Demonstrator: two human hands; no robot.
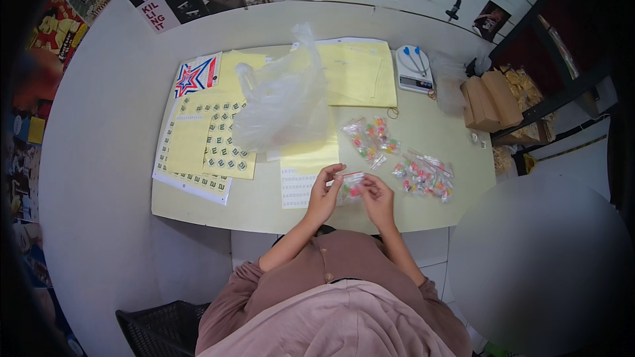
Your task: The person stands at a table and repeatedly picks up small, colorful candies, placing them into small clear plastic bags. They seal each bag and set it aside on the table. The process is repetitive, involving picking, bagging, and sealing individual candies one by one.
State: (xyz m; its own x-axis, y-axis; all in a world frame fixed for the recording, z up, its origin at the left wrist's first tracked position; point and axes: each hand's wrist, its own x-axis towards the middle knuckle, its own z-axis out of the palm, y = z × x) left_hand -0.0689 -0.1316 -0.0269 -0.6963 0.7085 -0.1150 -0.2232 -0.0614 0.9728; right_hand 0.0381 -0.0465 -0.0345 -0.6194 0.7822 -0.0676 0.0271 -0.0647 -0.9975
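Between my hands, over the near edge of the table, is a small clear zip bag [353, 178] with a red seal line and colourful candies inside. My left hand [325, 194] pinches its left top corner between thumb and fingers. On the bag's right side are the fingers of my right hand [378, 199]. Two groups of similar candy bags lie to the right: one group of filled bags [372, 139] farther off, another pile of filled bags [426, 176] nearer. Under my left hand's side lies a sheet of small printed labels [297, 191].
A large translucent plastic bag [285, 104] stands mid-table on yellow sheets [357, 74]. Round-sticker sheets [225, 139] lie left. A white kitchen scale [414, 72] carrying blue-handled scissors [415, 54] is at the back right, near brown paper packages [491, 99]. A black basket [161, 329] is below left.
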